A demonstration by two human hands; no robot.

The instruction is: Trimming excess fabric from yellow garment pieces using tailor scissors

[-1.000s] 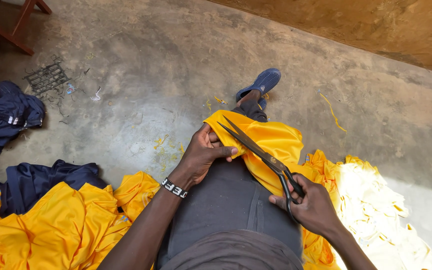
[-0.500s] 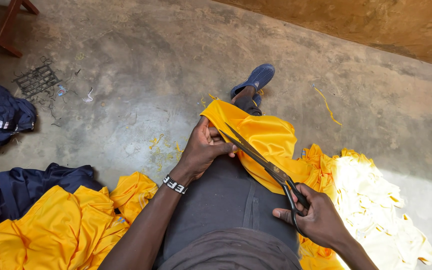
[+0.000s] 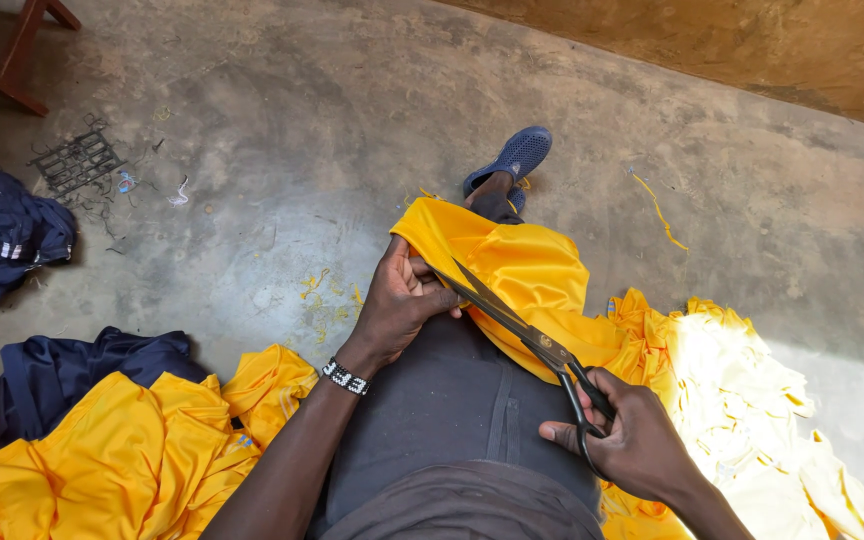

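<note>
**Cloth drawn taut as the scissors bite in**

Cloth (image 3: 527,275), bright yellow, lies draped over the person's outstretched leg, its near edge pinched up at the knee. The left hand (image 3: 400,305) is closed on that edge, fingers curled round a fold, just beside the blade tips. The right hand (image 3: 632,440) is shut through the loops of the black scissors (image 3: 522,325), thumb and fingers threaded in; the blades look nearly closed, lying along the fabric's edge.

Compared with a second ago, the right hand has drawn back toward the body and sits lower on the lap, so the scissors now lie at a longer slant across the thigh. The left hand has kept its grip in much the same place. The head has dipped a little too, and the blue shoe (image 3: 512,160) sits higher in view. That reads as a cut being worked along the edge, one snip just finished.

More yellow pieces (image 3: 122,450) are heaped to the left, with navy garments (image 3: 12,235) beyond, all on the concrete floor (image 3: 332,110).
</note>
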